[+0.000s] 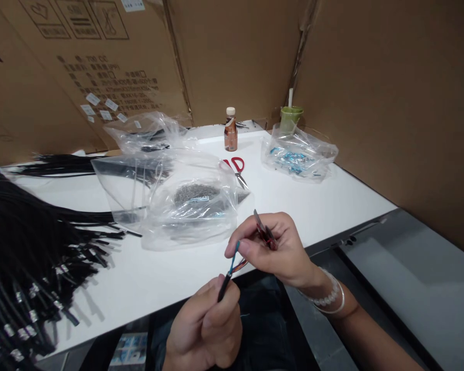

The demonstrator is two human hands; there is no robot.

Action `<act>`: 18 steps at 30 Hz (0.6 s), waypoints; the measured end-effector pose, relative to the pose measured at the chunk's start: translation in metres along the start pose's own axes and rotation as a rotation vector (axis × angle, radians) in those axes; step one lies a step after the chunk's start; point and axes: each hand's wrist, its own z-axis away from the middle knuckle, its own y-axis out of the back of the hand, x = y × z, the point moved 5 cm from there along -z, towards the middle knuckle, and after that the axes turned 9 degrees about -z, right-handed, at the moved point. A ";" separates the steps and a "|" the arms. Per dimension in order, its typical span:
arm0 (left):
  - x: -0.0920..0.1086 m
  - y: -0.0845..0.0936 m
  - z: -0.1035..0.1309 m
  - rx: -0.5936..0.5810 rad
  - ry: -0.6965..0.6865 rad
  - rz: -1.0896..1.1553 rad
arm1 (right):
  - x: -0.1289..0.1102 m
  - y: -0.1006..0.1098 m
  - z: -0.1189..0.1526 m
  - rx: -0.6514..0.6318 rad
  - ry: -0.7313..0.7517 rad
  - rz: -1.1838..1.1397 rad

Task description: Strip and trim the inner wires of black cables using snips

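Note:
Pinched between thumb and fingers, a black cable (225, 288) points up from my left hand (206, 324), which is closed around it. Thin coloured wires (239, 266) fan out of the cable's stripped end. My right hand (280, 250) pinches the tip of a blue wire (234, 257) between thumb and index finger, just above the left hand. Tucked in the same hand is a small tool (268, 237) with a flat metal tip and dark red parts; its exact kind is unclear. Both hands are in front of the table's near edge.
A white table (178, 278) carries a heap of black cables (31, 247) at left. Clear bags hold small grey parts (195, 195) and blue pieces (294, 159). Red-handled scissors (237, 167), a bottle (231, 131) and a green cup (291, 116) stand or lie farther back, before cardboard walls (239, 56).

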 end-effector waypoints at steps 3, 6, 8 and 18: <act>-0.001 0.002 0.001 0.010 0.011 0.003 | -0.003 -0.003 -0.002 -0.026 0.017 -0.066; 0.000 0.001 0.001 0.028 0.031 0.036 | -0.008 -0.006 -0.003 -0.046 0.036 -0.108; 0.001 -0.004 -0.002 0.014 0.043 0.082 | -0.010 -0.006 -0.004 -0.067 0.050 -0.117; -0.007 0.012 0.005 0.218 0.121 -0.049 | -0.014 0.000 -0.006 -0.144 0.067 -0.092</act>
